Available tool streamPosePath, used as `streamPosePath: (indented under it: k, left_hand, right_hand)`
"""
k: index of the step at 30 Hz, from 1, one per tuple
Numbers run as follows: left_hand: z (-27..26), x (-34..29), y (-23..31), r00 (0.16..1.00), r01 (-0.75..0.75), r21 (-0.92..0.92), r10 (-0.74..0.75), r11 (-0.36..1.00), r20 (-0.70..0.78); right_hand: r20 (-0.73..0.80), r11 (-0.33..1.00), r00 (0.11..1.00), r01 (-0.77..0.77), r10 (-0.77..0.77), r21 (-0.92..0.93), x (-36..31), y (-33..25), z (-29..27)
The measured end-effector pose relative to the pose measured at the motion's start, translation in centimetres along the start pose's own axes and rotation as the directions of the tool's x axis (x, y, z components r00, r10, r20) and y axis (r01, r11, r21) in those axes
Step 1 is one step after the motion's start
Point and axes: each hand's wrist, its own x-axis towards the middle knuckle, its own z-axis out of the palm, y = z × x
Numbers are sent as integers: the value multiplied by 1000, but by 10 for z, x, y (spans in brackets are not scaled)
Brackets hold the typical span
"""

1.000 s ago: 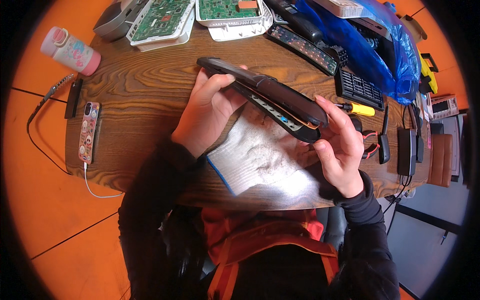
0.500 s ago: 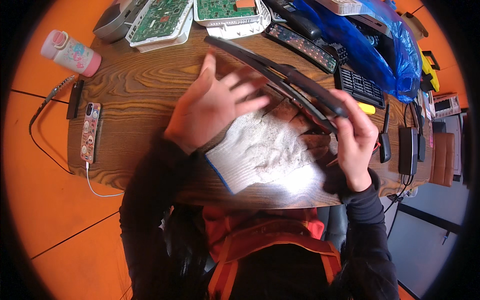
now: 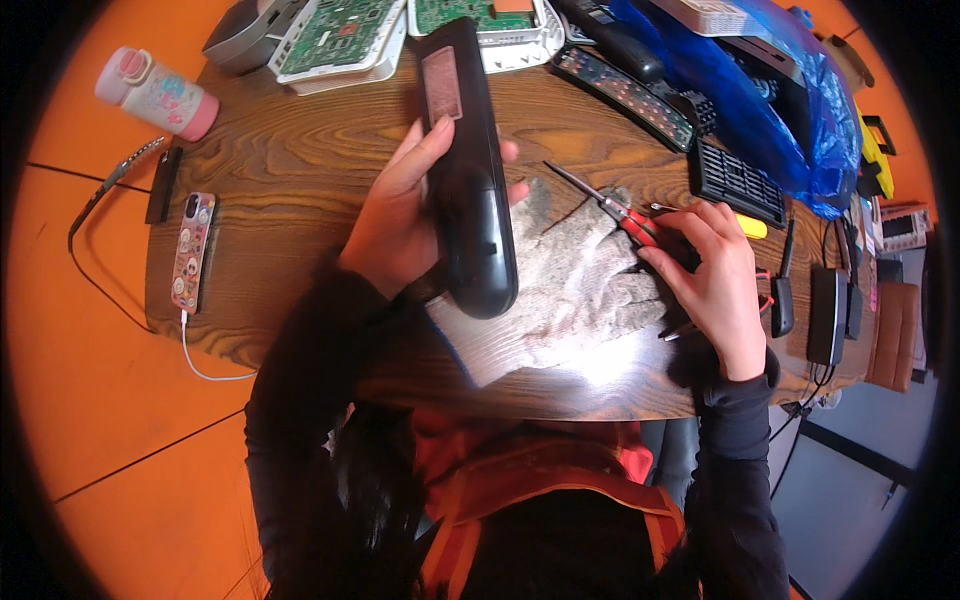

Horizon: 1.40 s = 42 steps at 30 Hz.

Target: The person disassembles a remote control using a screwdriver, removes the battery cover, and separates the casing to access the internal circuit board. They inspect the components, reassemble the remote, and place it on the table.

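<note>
Upper centre: left hand (image 3: 395,228) clamped around long black plastic casing (image 3: 468,170). Right of centre: right hand (image 3: 718,272) pinches slim red-handled metal screwdriver (image 3: 630,222)

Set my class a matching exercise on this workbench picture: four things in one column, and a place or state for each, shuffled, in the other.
Things:
1. Long black casing
2. Red-handled screwdriver
3. Knitted work glove
4. Phone

Places and states:
A. Whitish, soiled and edged in blue at one end
B. Held in the left hand
C. Connected to a white cable
D. At the fingers of the right hand

Right pairs: 1-B, 2-D, 3-A, 4-C
</note>
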Motion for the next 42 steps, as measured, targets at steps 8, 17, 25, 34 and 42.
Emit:
streamPosePath:
  k: [8, 17, 25, 34, 42]
  left_hand:
    - [-7, -5, 6, 993, 69, 108, -79, 992, 90]
    - [13, -10, 11, 955, 135, 301, -204, 944, 215]
    - [20, -8, 9, 965, 121, 468, -214, 875, 151]
    - [20, -8, 7, 976, 136, 511, -204, 849, 79]
    - [8, -4, 1, 999, -37, 829, -4, 559, 47]
  right_hand:
    - [-116, 962, 974, -168, 196, 214, -5, -13, -4]
    - [-292, 930, 944, 239, -155, 280, -10, -27, -13]
    - [-295, 939, 942, 236, -159, 248, -9, -24, -14]
    - [-249, 964, 949, 230, -191, 138, -9, -25, -10]
    - [-254, 979, 951, 197, -179, 47, -13, -34, -5]
